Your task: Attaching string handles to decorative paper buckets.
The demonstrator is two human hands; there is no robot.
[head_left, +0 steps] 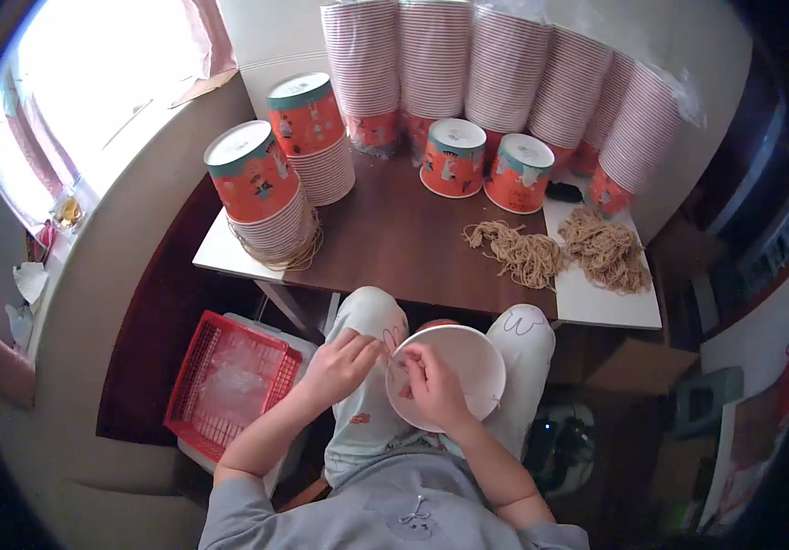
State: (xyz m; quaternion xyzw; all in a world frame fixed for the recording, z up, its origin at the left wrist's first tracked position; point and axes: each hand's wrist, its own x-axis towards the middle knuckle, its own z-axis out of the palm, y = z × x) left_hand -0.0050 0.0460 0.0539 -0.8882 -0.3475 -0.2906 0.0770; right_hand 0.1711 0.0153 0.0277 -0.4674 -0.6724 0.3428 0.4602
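A white-lined paper bucket (472, 367) rests between my thighs with its mouth facing up toward me. My left hand (344, 367) is just outside the bucket's left rim, its fingers closed in a pinch. Over the bucket's mouth is my right hand (436, 390), fingers curled together near that same left rim. What either pinch holds is too small to make out. A bit of thin cord (497, 401) shows at the bucket's right rim. Two bundles of tan cord, a looser one (518, 255) and a thicker one (603, 249), lie on the table's right side.
Tall stacks of nested paper buckets (433, 64) line the back of the brown table (376, 247). Two upside-down red-and-green buckets (452, 160) stand before them. Shorter stacks (252, 183) are at the left, one with cord loops hanging around it. A red basket (286, 367) holding clear plastic sits below left.
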